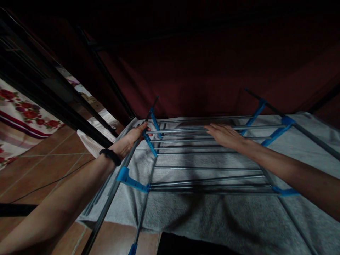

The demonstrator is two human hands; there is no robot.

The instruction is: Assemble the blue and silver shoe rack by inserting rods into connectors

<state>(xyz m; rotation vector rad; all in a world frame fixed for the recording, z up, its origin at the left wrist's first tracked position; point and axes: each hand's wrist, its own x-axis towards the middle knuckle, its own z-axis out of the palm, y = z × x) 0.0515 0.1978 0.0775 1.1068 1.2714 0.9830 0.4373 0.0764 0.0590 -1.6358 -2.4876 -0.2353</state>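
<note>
A metal tube rack [209, 169] with blue plastic brackets stands in front of me on a grey cloth. My left hand [136, 134] is closed around its left upright tube, by a blue bracket [150, 143]; fingertips show on the tube's far side. A black band circles that wrist. My right hand [223, 134] lies palm down across an upper horizontal rod [255, 126], fingers stretched out to the left. What its palm touches underneath is hidden. On the right side, another blue bracket [278, 131] joins that rod to the upright.
Grey cloth [212, 212] covers the ground under the rack. Dark red fabric [202, 81] hangs behind it. Black metal bars [106, 78] slant along the left. Beyond them are tiled floor [63, 166], a thin cable [53, 182] and floral fabric [29, 113].
</note>
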